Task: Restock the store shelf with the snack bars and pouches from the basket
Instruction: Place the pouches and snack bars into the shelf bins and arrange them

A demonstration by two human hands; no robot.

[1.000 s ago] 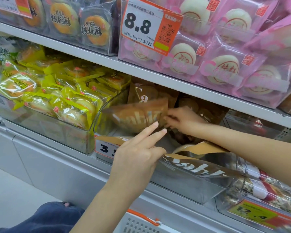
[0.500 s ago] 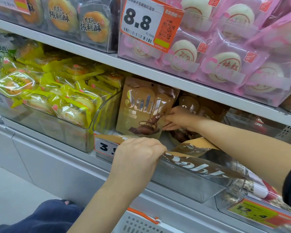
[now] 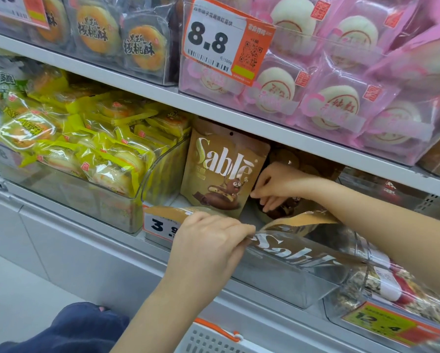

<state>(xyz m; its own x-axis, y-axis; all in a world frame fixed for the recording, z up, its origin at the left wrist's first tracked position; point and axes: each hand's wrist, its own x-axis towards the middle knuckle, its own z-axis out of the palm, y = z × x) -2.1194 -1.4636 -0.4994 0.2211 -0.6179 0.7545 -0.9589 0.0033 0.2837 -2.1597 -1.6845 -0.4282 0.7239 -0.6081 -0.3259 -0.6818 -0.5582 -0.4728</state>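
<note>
A brown Sable pouch stands upright at the left of a clear shelf bin, under the upper shelf. My right hand reaches into the bin and pinches this pouch's lower right edge; more dark pouches lie behind and below its fingers. A second Sable pouch lies flat across the bin's front rim. My left hand grips its top edge with curled fingers. The white basket with an orange handle shows at the bottom edge; its contents are hidden.
Left of the bin stands a clear bin of yellow wrapped cakes. Pink bun packs and a price tag reading 8.8 fill the upper shelf. A bin tagged 12.4 sits lower right. My knee is bottom left.
My right hand turned the blurred, tilted pouch upright against the bin's left side. My left hand went from straight fingers in the air down to a grip on the flat pouch.
</note>
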